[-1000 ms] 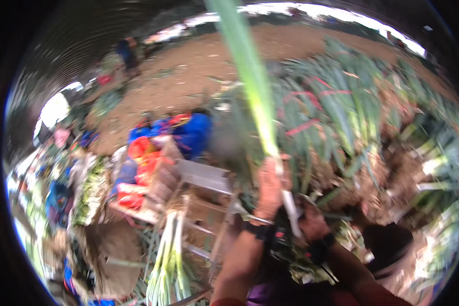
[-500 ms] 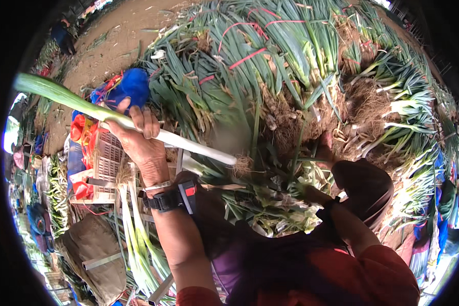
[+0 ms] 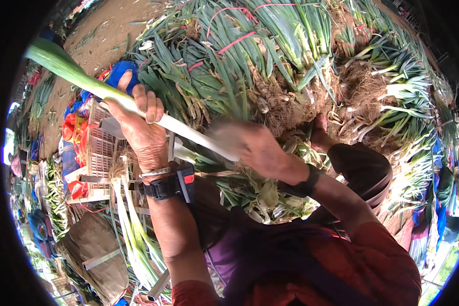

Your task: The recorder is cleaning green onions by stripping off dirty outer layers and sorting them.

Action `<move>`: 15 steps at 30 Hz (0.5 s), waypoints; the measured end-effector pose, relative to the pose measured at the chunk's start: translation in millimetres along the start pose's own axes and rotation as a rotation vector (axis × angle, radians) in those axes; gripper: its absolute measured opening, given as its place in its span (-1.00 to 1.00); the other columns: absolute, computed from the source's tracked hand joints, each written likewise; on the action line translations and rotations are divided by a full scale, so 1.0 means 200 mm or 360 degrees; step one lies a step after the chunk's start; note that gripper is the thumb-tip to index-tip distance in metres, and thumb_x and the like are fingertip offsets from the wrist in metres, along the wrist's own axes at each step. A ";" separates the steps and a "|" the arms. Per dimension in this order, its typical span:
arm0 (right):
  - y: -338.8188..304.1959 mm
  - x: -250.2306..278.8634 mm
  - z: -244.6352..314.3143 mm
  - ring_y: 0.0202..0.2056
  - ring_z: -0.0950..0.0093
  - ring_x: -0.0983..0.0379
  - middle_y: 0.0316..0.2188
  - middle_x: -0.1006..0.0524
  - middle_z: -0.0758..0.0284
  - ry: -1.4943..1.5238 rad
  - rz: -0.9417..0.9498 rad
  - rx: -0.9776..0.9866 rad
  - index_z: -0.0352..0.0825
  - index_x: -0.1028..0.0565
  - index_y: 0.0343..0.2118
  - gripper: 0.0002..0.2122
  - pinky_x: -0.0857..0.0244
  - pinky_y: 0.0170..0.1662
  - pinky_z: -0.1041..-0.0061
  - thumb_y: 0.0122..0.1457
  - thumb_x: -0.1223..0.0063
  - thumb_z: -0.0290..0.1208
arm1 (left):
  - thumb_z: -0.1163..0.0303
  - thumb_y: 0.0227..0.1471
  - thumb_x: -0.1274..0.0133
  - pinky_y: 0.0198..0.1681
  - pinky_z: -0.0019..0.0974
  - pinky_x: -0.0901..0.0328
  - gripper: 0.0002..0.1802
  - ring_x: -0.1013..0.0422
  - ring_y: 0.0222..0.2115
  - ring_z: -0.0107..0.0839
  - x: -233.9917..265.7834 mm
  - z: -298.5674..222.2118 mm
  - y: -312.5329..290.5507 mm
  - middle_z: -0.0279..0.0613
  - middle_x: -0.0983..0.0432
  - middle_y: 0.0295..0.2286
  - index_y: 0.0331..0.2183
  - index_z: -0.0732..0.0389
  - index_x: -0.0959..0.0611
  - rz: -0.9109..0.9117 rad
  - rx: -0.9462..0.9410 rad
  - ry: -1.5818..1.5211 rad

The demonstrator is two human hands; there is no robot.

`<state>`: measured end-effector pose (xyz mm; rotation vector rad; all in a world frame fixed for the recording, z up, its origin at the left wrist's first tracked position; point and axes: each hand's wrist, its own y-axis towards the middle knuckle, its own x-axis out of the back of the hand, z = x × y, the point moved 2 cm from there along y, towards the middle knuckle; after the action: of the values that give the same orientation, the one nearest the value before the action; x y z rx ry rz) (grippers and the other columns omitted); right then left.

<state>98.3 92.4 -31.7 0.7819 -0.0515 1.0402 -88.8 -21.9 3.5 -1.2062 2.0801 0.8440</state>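
Observation:
A long leek (image 3: pixel 188 133) slants across in front of me, its green leaves up at the left and its white shank running down to the right. My left hand (image 3: pixel 140 127) is closed around the shank, thumb and fingers wrapped over it. At the root end, my right hand (image 3: pixel 262 150) is close against the leek; its fingers are smeared by motion and hide the roots. Bundled leeks (image 3: pixel 222 76) with red ties lie just beyond both hands. Below my right hand are pale loose leaves (image 3: pixel 270 199).
Several leeks (image 3: pixel 132 229) lie roots-up beside my left forearm, next to a slatted plastic basket (image 3: pixel 101 148). A blue bag (image 3: pixel 122 74) sits beyond it. Brown cloth (image 3: pixel 94 255) is at lower left. More leeks (image 3: pixel 408 92) with matted roots are heaped at right, near my foot (image 3: pixel 320 127).
My right hand has come up from the leaves near my knee to the leek's root end. The left hand still grips the leek, which tilts slightly more steeply.

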 end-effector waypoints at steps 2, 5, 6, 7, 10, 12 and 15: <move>0.07 -0.06 0.02 -0.53 0.27 -0.41 -0.49 -0.46 0.17 0.0013 -0.0040 0.0089 -0.38 -0.46 -0.32 -0.85 -0.28 -0.46 0.40 0.06 -0.09 -0.46 | -0.21 0.07 0.18 -0.71 -0.55 -0.01 -0.32 -0.02 -0.73 -0.63 -0.02 0.02 -0.02 -0.40 -0.16 -0.64 -0.04 0.19 -0.36 0.0063 0.0089 -0.0020; 0.15 -0.12 0.08 -0.54 0.42 -0.40 -0.54 -0.44 0.24 0.0001 0.0075 -0.0086 -0.37 -0.46 -0.33 -0.86 -0.29 -0.47 0.49 0.04 -0.10 -0.47 | -0.24 0.04 0.18 -0.65 -0.54 -0.06 -0.27 -0.08 -0.68 -0.62 -0.10 0.05 -0.07 -0.41 -0.18 -0.63 0.02 0.16 -0.33 0.0005 0.0115 -0.0004; 0.16 -0.14 0.06 -0.54 0.40 -0.40 -0.54 -0.44 0.24 -0.0048 0.0091 -0.0186 -0.37 -0.47 -0.34 -0.86 -0.29 -0.47 0.49 0.04 -0.10 -0.47 | -0.25 0.03 0.18 -0.51 -0.47 -0.23 -0.23 -0.23 -0.58 -0.54 -0.01 0.06 -0.06 -0.35 -0.31 -0.55 0.08 0.14 -0.28 0.0145 0.0204 -0.0005; 0.16 -0.16 0.02 -0.54 0.38 -0.40 -0.55 -0.43 0.23 -0.0100 0.0106 -0.0287 -0.36 -0.47 -0.35 -0.86 -0.30 -0.47 0.49 0.04 -0.10 -0.46 | -0.25 0.03 0.18 -0.45 -0.42 -0.26 -0.23 -0.26 -0.54 -0.50 -0.04 0.05 -0.06 -0.31 -0.34 -0.50 0.08 0.13 -0.26 0.0107 0.0150 0.0028; 0.12 -0.16 -0.02 -0.55 0.23 -0.39 -0.56 -0.45 0.17 -0.0159 -0.0010 0.0042 -0.37 -0.48 -0.38 -0.88 -0.27 -0.50 0.41 0.06 -0.08 -0.44 | -0.21 0.04 0.15 -0.28 -0.26 -0.34 -0.25 -0.35 -0.41 -0.36 -0.08 0.03 -0.06 -0.19 -0.41 -0.37 0.10 0.11 -0.23 0.0110 0.0045 0.0003; 0.08 -0.17 -0.02 -0.57 0.17 -0.36 -0.59 -0.43 0.15 -0.0077 -0.0046 0.0131 -0.38 -0.46 -0.41 -0.90 -0.25 -0.51 0.38 0.06 -0.06 -0.45 | -0.15 0.06 0.12 -0.24 -0.21 -0.34 -0.28 -0.35 -0.37 -0.31 0.00 0.00 -0.02 -0.15 -0.41 -0.35 0.11 0.10 -0.22 0.0132 0.0034 -0.0103; 0.02 -0.20 -0.06 -0.58 0.16 -0.35 -0.63 -0.39 0.15 -0.0059 0.0021 0.0038 -0.38 -0.44 -0.44 -0.91 -0.23 -0.51 0.36 0.03 -0.05 -0.49 | -0.02 0.07 0.02 -0.33 -0.30 -0.33 -0.36 -0.31 -0.47 -0.41 0.08 0.02 0.01 -0.25 -0.35 -0.47 0.09 0.10 -0.28 -0.0077 0.0117 -0.0154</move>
<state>70.4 70.7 -52.9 0.8235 -0.0763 1.0402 -97.2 -26.0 -10.6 -1.1493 1.9795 0.7814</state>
